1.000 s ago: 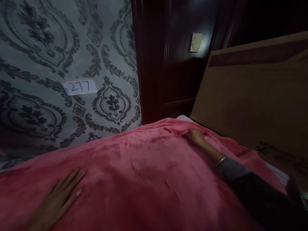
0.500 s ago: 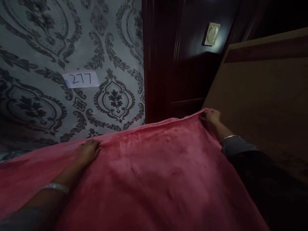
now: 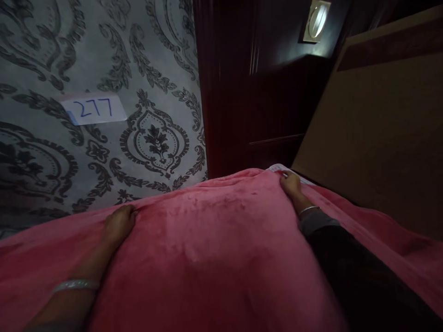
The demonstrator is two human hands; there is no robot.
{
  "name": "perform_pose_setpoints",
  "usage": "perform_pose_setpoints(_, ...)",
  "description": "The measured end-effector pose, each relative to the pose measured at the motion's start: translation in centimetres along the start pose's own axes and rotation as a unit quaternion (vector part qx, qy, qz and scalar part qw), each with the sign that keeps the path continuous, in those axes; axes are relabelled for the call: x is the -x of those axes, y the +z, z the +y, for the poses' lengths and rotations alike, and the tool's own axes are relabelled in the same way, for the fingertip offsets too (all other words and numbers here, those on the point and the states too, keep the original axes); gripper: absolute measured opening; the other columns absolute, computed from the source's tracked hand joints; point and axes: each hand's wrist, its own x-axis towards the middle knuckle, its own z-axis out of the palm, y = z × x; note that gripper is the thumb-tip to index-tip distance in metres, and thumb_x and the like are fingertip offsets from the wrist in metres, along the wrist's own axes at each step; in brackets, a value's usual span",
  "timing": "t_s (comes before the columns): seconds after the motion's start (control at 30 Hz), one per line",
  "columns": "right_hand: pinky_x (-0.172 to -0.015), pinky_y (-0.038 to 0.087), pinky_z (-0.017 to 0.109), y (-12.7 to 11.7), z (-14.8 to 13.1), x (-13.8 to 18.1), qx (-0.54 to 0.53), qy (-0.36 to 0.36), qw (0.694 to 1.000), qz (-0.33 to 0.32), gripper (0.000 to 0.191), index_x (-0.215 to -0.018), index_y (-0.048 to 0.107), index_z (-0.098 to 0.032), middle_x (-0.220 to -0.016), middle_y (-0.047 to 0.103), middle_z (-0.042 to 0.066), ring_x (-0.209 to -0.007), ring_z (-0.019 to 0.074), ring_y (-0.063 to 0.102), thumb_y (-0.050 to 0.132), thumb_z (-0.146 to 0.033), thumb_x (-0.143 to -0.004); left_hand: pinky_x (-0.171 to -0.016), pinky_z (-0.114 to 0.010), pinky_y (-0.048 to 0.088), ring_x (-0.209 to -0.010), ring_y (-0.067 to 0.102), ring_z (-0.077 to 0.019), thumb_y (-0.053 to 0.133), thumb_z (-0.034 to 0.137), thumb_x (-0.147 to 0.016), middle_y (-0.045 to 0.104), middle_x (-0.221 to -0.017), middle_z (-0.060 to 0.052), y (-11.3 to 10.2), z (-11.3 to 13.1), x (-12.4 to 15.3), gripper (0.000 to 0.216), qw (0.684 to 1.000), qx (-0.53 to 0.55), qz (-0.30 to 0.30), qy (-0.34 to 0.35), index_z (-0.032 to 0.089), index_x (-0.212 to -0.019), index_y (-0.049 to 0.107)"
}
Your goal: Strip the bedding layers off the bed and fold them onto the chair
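Observation:
A pink fleece blanket [image 3: 214, 244] covers the bed in front of me. My left hand [image 3: 119, 222] is closed on the blanket's far edge at the left, against the wall. Far to the right, my right hand [image 3: 291, 184] pinches the blanket's far corner, with a bit of white striped sheet [image 3: 277, 168] showing just past it. Both wrists wear bangles.
Patterned grey wallpaper [image 3: 152, 92] with a paper label reading 277 [image 3: 94, 109] rises behind the bed. Dark wood panelling [image 3: 256, 92] with a lit wall fitting [image 3: 316, 20] stands at the back. A large cardboard sheet [image 3: 380, 129] leans at the right.
My left hand went from lying flat on the blanket to gripping its far edge. My right hand lifted the far corner up, then brought it back down near the sheet.

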Motion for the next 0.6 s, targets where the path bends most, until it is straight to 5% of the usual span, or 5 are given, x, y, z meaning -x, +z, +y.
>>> perform_pose_setpoints(0.13, -0.108, 0.045, 0.035, -0.1, -0.2, 0.3, 0.027, -0.031, 0.999, -0.031, 0.052, -0.137, 0.063, -0.008, -0.132, 0.066, 0.017, -0.124, 0.0269, 0.061, 0.050, -0.011, -0.086, -0.093, -0.040, 0.050, -0.116, 0.064, -0.0336, 0.029, 0.028, -0.097, 0.069, -0.126, -0.021, -0.4, -0.1, -0.1, 0.049, 1.000, 0.019, -0.003, -0.016, 0.007, -0.120, 0.067)
perform_pose_setpoints(0.3, -0.107, 0.045, 0.033, -5.2, 0.7, 1.8, 0.073, -0.044, 0.995, -0.052, 0.053, -0.141, 0.060, -0.013, -0.134, 0.065, 0.015, -0.125, 0.0261, 0.060, 0.050, -0.014, -0.090, -0.091, -0.041, 0.048, -0.116, 0.063, -0.0340, 0.025, 0.024, -0.099, 0.066, -0.127, -0.023, -2.1, 1.2, 0.7, 0.047, 0.999, -0.023, -0.038, 0.003, 0.005, -0.118, 0.064)
perform_pose_setpoints(0.43, -0.093, 0.053, 0.034, -11.1, 3.1, 5.1, 0.119, -0.012, 0.989, -0.081, 0.037, -0.119, 0.075, -0.015, -0.112, 0.075, 0.014, -0.108, 0.0290, 0.069, 0.056, -0.018, -0.087, -0.090, -0.045, 0.048, -0.115, 0.062, -0.0366, 0.020, 0.016, -0.098, 0.063, -0.126, -0.026, -3.2, 1.9, 1.5, 0.048, 0.995, -0.071, -0.041, 0.058, 0.002, -0.118, 0.061)
perform_pose_setpoints(0.6, -0.075, 0.054, 0.025, -17.2, 6.0, 10.0, 0.140, 0.035, 0.983, -0.116, 0.012, -0.089, 0.078, -0.020, -0.084, 0.076, 0.005, -0.083, 0.0211, 0.070, 0.069, -0.025, -0.083, -0.100, -0.056, 0.044, -0.123, 0.057, -0.0389, 0.021, 0.016, -0.097, 0.060, -0.133, -0.027, -4.1, 3.7, 3.8, 0.049, 0.992, -0.048, 0.043, 0.106, 0.002, -0.127, 0.057)
